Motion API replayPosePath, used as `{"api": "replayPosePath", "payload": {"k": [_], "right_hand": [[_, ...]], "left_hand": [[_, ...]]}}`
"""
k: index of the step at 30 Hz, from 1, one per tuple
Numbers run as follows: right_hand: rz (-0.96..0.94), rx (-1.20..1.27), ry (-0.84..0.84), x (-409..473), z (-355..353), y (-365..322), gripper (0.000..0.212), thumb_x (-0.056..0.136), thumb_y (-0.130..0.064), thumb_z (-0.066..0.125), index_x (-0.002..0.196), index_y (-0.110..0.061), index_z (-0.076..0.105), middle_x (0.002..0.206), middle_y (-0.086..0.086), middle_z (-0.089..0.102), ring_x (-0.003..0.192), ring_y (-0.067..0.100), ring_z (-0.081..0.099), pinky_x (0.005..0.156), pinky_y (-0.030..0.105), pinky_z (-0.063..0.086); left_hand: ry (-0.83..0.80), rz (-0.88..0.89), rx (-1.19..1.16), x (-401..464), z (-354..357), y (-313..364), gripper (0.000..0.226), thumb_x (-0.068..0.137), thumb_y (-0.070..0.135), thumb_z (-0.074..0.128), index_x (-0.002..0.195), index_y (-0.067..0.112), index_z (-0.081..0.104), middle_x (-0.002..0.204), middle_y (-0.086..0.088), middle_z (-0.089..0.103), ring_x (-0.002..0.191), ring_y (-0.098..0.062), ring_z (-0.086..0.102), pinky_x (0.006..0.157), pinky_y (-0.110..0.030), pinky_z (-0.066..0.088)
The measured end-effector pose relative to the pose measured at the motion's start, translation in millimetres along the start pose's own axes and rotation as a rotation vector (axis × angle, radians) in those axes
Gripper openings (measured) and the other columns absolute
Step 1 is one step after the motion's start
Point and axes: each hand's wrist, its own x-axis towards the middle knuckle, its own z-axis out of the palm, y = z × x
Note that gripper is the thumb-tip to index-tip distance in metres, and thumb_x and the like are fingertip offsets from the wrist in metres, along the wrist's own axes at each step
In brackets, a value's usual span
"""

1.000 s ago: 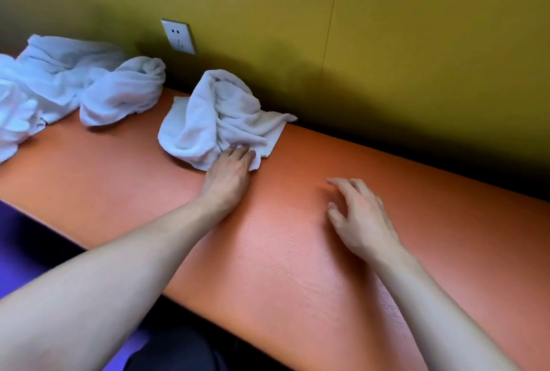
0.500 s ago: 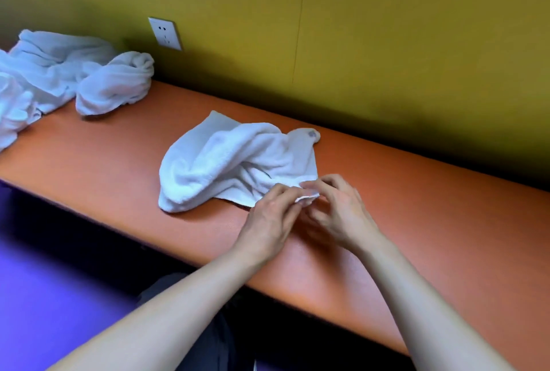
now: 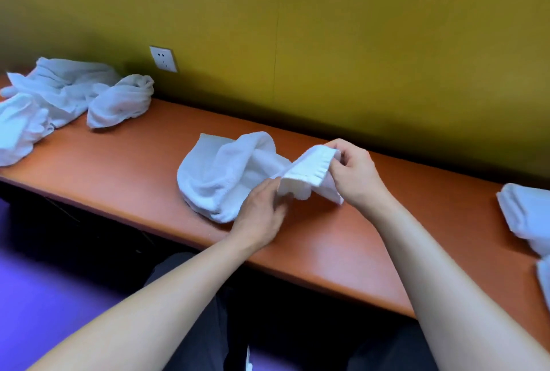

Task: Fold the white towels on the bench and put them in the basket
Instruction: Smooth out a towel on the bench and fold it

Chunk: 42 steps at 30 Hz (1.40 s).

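A crumpled white towel (image 3: 220, 174) lies in the middle of the orange bench (image 3: 134, 168). My right hand (image 3: 355, 174) pinches the towel's hemmed edge and holds it lifted off the bench. My left hand (image 3: 262, 209) grips the same edge lower down, near the bench top, fingers curled into the cloth. The rest of the towel stays bunched on the bench to the left of both hands. No basket is in view.
A heap of several crumpled white towels (image 3: 59, 96) lies at the bench's left end. More white towels (image 3: 526, 215) sit at the right edge. A yellow wall with a socket (image 3: 163, 58) runs behind. The purple floor (image 3: 44, 296) is below the front edge.
My left hand dragged the towel from the wall toward the bench's middle. Both hands took hold of its edge, and the right hand has now raised that edge off the bench.
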Motion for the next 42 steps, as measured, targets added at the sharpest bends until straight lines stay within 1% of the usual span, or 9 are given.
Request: {"api": "replayPosePath", "payload": {"k": [6,10,14,17,24,29,34,38,42], "right_hand": [[0.108,-0.250,0.202,-7,-45,-7,0.025,0.089,-0.009,0.054,0.093,-0.032,0.063,0.100,-0.008,0.064,0.095,0.015,0.062,0.074,0.030,0.045],[-0.224,-0.287,-0.060,-36,-51,-24,0.066,0.071,0.002,0.058,0.125,-0.038,0.059,0.130,-0.016,0.053,0.126,0.003,0.049,0.102,0.021,0.039],[-0.340,-0.101,0.091,-49,-48,-35,0.014,0.092,-0.006,0.063,0.092,-0.018,0.071,0.083,-0.006,0.067,0.078,0.001,0.058,0.069,0.027,0.045],[-0.342,-0.131,0.384,-47,-73,-31,0.028,0.099,-0.022,0.062,0.071,-0.027,0.057,0.073,-0.006,0.055,0.066,0.005,0.047,0.064,0.030,0.040],[-0.112,0.008,0.611,-61,-122,-25,0.033,0.093,-0.031,0.058,0.066,-0.012,0.054,0.057,-0.004,0.046,0.055,0.011,0.043,0.051,0.030,0.034],[0.040,0.121,0.687,-79,-147,-13,0.031,0.096,-0.030,0.061,0.067,-0.021,0.058,0.059,-0.005,0.051,0.050,0.015,0.069,0.039,0.027,0.042],[0.053,0.233,0.740,-91,-148,-19,0.021,0.096,-0.029,0.062,0.076,-0.025,0.066,0.076,-0.001,0.059,0.075,0.021,0.076,0.056,0.034,0.059],[0.003,0.345,0.877,-103,-168,-26,0.014,0.095,-0.030,0.060,0.085,-0.024,0.067,0.088,0.003,0.061,0.083,0.018,0.074,0.068,0.047,0.063],[-0.045,0.335,0.865,-120,-180,-36,0.014,0.091,-0.040,0.062,0.083,-0.029,0.064,0.086,0.001,0.063,0.083,0.018,0.074,0.065,0.039,0.061]], "left_hand": [[0.122,0.040,-0.113,8,-41,45,0.013,0.099,0.021,0.052,0.087,0.026,0.054,0.064,0.010,0.053,0.062,-0.008,0.049,0.055,-0.022,0.036],[0.073,0.200,-0.019,20,-68,77,0.016,0.100,0.029,0.053,0.084,0.024,0.056,0.060,0.008,0.048,0.061,-0.009,0.045,0.058,-0.032,0.034],[0.077,0.230,-0.006,20,-79,91,0.025,0.096,0.040,0.061,0.075,0.029,0.052,0.057,0.011,0.049,0.059,-0.009,0.045,0.057,-0.030,0.032],[-0.008,0.170,0.071,12,-89,80,0.045,0.077,0.057,0.079,0.065,0.023,0.051,0.054,0.008,0.046,0.055,-0.008,0.042,0.054,-0.026,0.032],[-0.280,-0.102,0.348,-18,-104,-8,0.031,0.076,0.038,0.076,0.068,0.022,0.050,0.059,0.006,0.060,0.059,-0.013,0.058,0.050,-0.031,0.043],[0.063,-0.101,0.490,-22,-128,-36,0.020,0.075,0.028,0.062,0.091,0.025,0.050,0.076,-0.004,0.065,0.074,-0.037,0.060,0.061,-0.041,0.046],[0.465,-0.090,0.485,-4,-155,-18,0.025,0.080,0.004,0.053,0.100,0.018,0.057,0.094,-0.013,0.064,0.090,-0.041,0.054,0.074,-0.049,0.046],[0.579,-0.222,0.399,4,-194,-18,0.021,0.094,0.015,0.048,0.108,0.021,0.062,0.104,-0.016,0.068,0.099,-0.043,0.060,0.080,-0.045,0.045],[0.627,-0.210,0.351,1,-220,-13,0.023,0.095,0.016,0.045,0.107,0.019,0.064,0.107,-0.016,0.069,0.104,-0.041,0.060,0.084,-0.044,0.045]]}}
